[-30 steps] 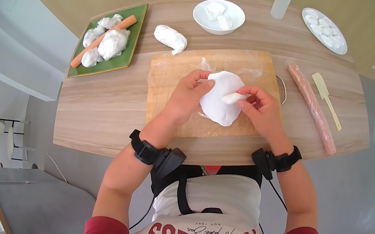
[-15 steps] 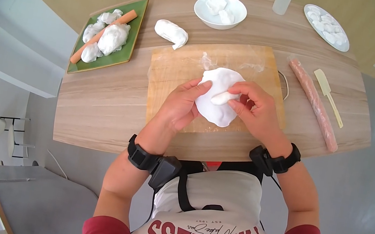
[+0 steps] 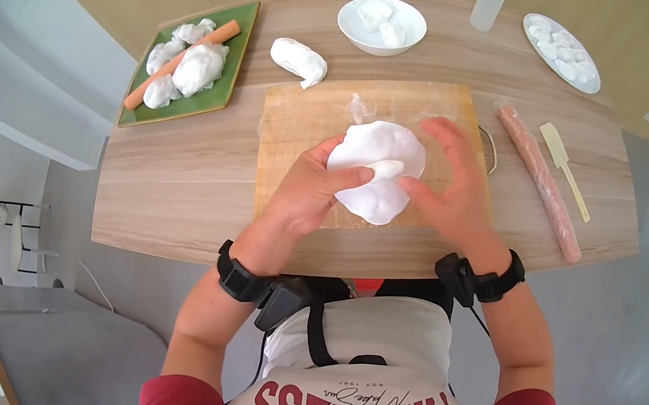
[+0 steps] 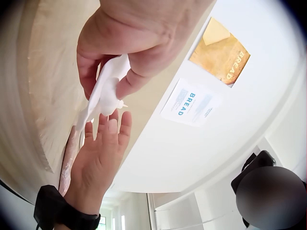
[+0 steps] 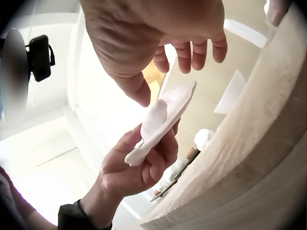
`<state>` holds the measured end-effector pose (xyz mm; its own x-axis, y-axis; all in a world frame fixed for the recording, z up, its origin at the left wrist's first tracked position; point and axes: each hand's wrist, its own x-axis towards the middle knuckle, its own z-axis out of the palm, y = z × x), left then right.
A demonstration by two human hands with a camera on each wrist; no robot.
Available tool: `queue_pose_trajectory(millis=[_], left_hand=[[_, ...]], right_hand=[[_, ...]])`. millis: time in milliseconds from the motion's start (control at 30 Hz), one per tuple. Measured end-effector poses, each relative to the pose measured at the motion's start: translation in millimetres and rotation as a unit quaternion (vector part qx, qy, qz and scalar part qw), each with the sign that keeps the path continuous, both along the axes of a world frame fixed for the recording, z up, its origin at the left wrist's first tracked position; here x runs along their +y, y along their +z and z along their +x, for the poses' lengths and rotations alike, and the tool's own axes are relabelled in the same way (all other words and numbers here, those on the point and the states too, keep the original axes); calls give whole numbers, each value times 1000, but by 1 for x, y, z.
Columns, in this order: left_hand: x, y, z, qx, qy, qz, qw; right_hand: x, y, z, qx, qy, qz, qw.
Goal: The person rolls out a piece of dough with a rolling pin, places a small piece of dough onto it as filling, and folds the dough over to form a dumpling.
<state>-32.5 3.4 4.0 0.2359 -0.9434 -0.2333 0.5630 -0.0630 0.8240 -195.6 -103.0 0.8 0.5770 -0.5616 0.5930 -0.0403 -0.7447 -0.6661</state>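
Note:
My left hand [image 3: 309, 189] holds a thin round white dough sheet [image 3: 385, 137] above the wooden board [image 3: 289, 131]. Its fingers support the sheet from beneath, and the thumb lies on a small white dough lump [image 3: 388, 168] in the middle. In the left wrist view the sheet [image 4: 96, 99] appears edge-on, with the lump [image 4: 109, 100] bulging from one face. At the sheet's right side, my right hand [image 3: 465, 194] has its fingers spread and grips nothing. From the right wrist view, its fingers [image 5: 197, 55] stand apart from the sheet [image 5: 165, 127].
Left stands a green tray [image 3: 228, 86] with wrapped white lumps and an orange roller [image 3: 184, 63]. Behind the board are a wrapped white roll [image 3: 298, 59], a bowl [image 3: 378, 47] and a bottle [image 3: 490, 2]. Right lie a wrapped pink roll [image 3: 540, 184], a spatula [image 3: 565, 169] and a plate [image 3: 535, 44] of white pieces.
The right hand has set the lump on the sheet, let go and spread its fingers. The left thumb has moved onto the lump, and the sheet has shifted slightly left.

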Motion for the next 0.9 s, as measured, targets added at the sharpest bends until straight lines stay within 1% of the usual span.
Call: queue_pose_trajectory(millis=[67, 100, 133, 167, 200, 267, 300, 367, 400, 467, 600, 667, 900], left_hand=[[3, 4, 4, 21, -27, -3, 999], [4, 4, 5, 20, -27, -3, 999], [5, 4, 5, 20, -37, -6, 999], [5, 4, 5, 21, -46, -8, 999], [5, 4, 5, 21, -46, -9, 999], [5, 3, 5, 18, -45, 3, 999], [6, 3, 5, 18, -44, 4, 999], [7, 3, 4, 14, -44, 5, 999], [7, 3, 3, 14, -44, 5, 999], [8, 5, 2, -22, -31, 11, 999], [9, 3, 1, -45, -32, 10, 998], [9, 5, 0, -47, -30, 10, 998], [7, 0, 1, -47, -32, 41, 998]], right_hand=[[-3, 4, -6, 39, 6, 51, 998], [-3, 3, -6, 39, 6, 50, 998], [-2, 1, -7, -1, 97, 235, 967], [-2, -1, -7, -39, 183, 409, 893], [-2, 1, -8, -39, 183, 409, 893], [-2, 5, -9, -5, 198, 475, 857], [-1, 4, -7, -4, 199, 476, 857], [3, 3, -3, -5, 171, 448, 877], [5, 0, 0, -5, 171, 448, 877], [9, -6, 4, -13, 124, 438, 890], [10, -7, 5, -24, 130, 452, 882], [11, -5, 5, -40, 147, 467, 871], [13, -3, 5, -57, 144, 474, 867]])
